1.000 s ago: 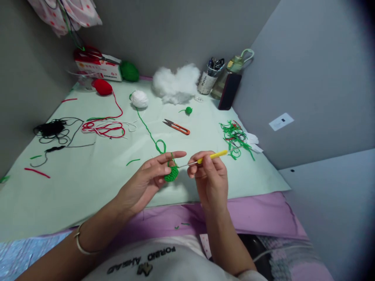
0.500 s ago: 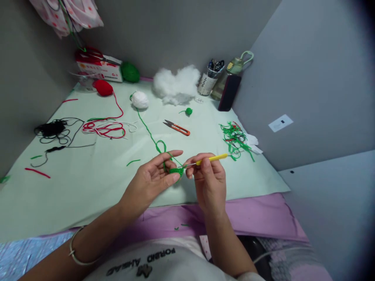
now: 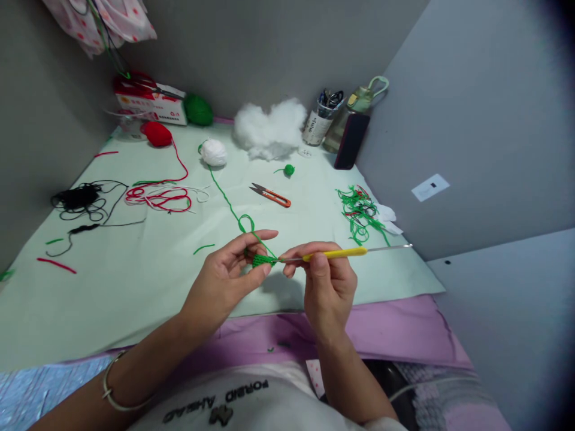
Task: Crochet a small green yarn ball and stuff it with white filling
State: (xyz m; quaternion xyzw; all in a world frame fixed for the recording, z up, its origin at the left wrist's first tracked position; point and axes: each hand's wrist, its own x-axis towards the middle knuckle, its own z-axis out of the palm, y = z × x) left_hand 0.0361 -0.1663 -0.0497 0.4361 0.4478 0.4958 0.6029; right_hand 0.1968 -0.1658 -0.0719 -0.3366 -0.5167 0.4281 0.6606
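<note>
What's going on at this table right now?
A person has crochet work in hand. The left hand pinches a small green crochet piece, while the right hand holds a yellow-handled crochet hook, its tip at the piece's edge. Green yarn trails back toward a white yarn ball. Orange-handled thread snips lie beyond the hands.

Grey walls (image 3: pixel 278 54) stand around a pale green tabletop (image 3: pixel 148 281).
</note>
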